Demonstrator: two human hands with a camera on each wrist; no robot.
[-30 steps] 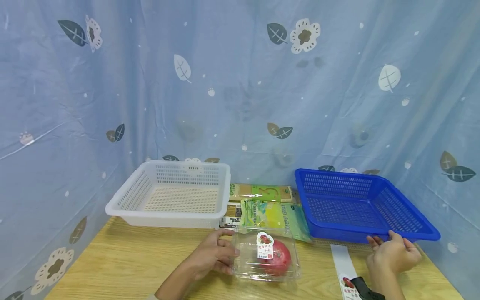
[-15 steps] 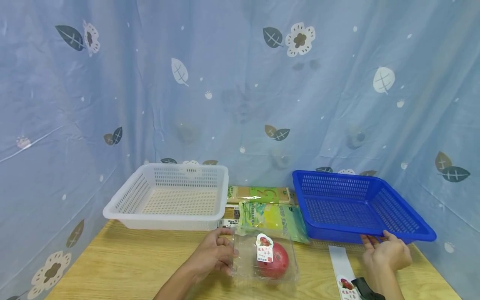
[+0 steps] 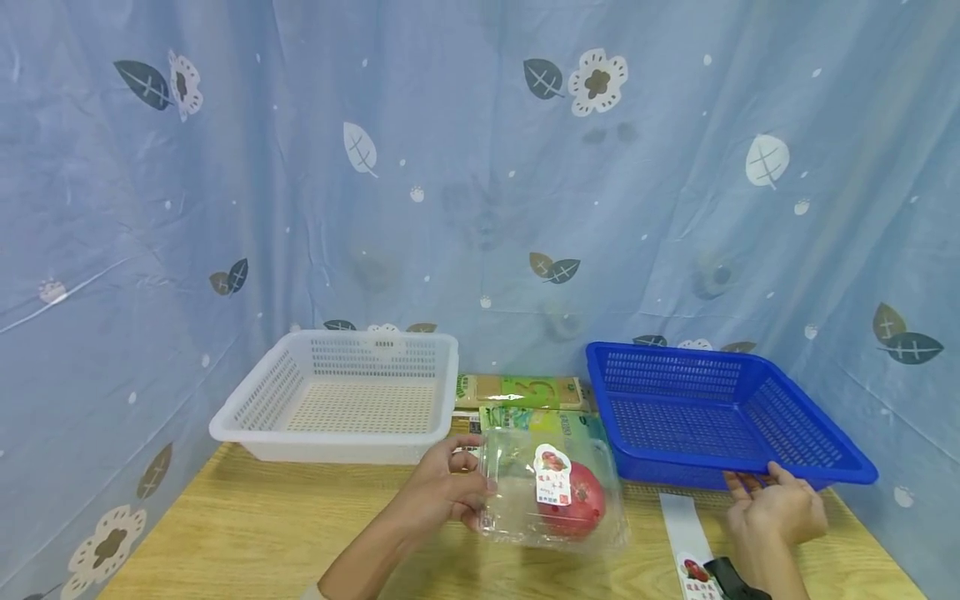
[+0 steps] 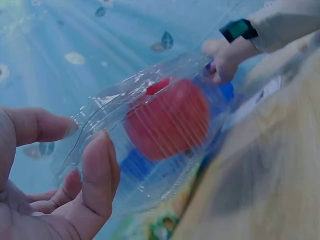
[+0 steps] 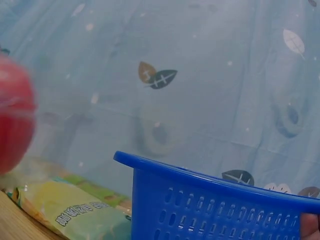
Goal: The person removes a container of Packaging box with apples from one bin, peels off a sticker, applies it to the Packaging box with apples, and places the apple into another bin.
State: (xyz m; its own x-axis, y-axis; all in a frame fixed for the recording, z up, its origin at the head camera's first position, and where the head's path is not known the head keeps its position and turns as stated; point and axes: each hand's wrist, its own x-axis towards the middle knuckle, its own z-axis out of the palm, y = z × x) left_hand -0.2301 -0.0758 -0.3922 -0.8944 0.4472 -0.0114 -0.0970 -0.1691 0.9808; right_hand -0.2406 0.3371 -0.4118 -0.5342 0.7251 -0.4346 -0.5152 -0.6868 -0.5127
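My left hand (image 3: 444,487) grips the left side of a clear plastic clamshell box (image 3: 513,504), fingers and thumb pinching its edge. Inside the box, toward its right end, lies a round red fruit (image 3: 588,507); a white label (image 3: 552,477) is stuck on the lid. The left wrist view shows the box tilted, with thumb and fingers (image 4: 97,167) at its near end. At the right, my right hand (image 3: 780,510) holds the front rim of a blue plastic basket (image 3: 675,469), thumb on top and fingers under it. Only a fingertip (image 5: 309,226) shows in the right wrist view.
A white basket (image 3: 352,450) stands back left. Between the baskets lie a yellow-green packet (image 3: 585,425), a brown-and-green package (image 3: 525,390) and a partly hidden printed one. A white label strip (image 3: 684,521) lies by the right wrist. A blue patterned curtain (image 3: 480,208) hangs behind.
My left hand has lifted the clamshell box and moved it right and slightly forward, with the red fruit inside. My right hand stays on the blue basket's rim.
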